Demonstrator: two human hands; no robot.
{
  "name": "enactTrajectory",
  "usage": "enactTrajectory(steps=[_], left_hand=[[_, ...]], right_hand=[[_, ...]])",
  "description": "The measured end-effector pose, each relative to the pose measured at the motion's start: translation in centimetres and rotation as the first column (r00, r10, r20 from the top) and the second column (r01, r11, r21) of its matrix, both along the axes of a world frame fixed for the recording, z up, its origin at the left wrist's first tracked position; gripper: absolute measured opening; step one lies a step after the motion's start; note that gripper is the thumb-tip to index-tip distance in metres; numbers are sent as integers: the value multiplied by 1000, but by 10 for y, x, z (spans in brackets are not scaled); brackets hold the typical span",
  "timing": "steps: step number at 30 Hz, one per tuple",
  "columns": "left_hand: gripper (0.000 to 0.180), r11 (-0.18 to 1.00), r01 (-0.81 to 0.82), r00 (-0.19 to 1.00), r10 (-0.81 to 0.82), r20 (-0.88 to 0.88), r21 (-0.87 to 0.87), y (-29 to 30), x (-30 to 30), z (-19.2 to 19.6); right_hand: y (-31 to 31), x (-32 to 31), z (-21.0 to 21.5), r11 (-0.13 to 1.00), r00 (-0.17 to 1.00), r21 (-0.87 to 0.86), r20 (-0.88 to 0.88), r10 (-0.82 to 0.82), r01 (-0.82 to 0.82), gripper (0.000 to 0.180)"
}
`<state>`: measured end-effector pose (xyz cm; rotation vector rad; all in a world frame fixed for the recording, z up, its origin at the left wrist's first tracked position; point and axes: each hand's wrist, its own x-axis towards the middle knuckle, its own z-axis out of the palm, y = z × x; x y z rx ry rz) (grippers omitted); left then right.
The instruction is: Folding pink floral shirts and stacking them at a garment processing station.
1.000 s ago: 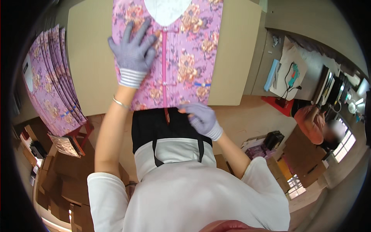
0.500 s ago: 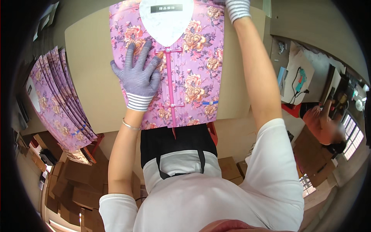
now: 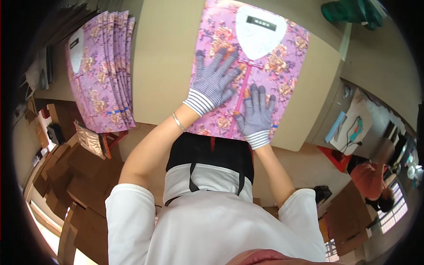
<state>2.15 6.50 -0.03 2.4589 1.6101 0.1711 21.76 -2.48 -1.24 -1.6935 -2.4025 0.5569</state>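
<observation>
Purple floral garment (image 3: 247, 70), folded flat with a white card insert (image 3: 258, 33) showing at the neck, lies on the tan table (image 3: 165, 66) right in front of the person, its lower edge at the table's near edge.

Left hand (image 3: 214, 84): striped knit glove, fingers fanned wide, palm flat on the fabric left of the pink centre placket (image 3: 242, 95). Not gripping anything, just pressing down. Thin bracelet (image 3: 178, 122) on that wrist.

Right hand (image 3: 256, 115): same glove, fingers spread but closer together, flat on the lower part of the garment just right of the placket. Also a flat press, no pinch.

Read on placement: one hand each side of the centre line looks like holding the fold square and the front smooth, with the placket kept straight between them. Wide fan on the left likely spreads the pressure over more cloth. That's a judgement, not visible fact.

Left end of the table: fanned stack of matching purple garments (image 3: 99, 70), overlapped like shingles, well apart from the one under the hands.

Around: cardboard boxes (image 3: 66, 176) on the floor at the person's left, a teal object (image 3: 349, 11) at the table's far right corner, another person in orange (image 3: 371, 179) low at right, well apart.
</observation>
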Motion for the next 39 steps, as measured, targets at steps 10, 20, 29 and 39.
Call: enactTrajectory(steps=[10, 20, 29, 39], left_hand=[[77, 878, 414, 870, -459, 180, 240, 171, -30, -18], [54, 898, 440, 898, -440, 3, -25, 146, -13, 44], [67, 793, 466, 824, -226, 520, -394, -202, -50, -5], [37, 708, -400, 322, 704, 634, -583, -185, -81, 39]], right_hand=[[0, 1, 3, 998, 998, -34, -21, -51, 50, 76], [0, 1, -1, 997, 999, 71, -39, -30, 33, 70], [4, -1, 14, 993, 1000, 113, -13, 27, -25, 67], [-38, 100, 32, 816, 676, -315, -458, -578, 485, 43]])
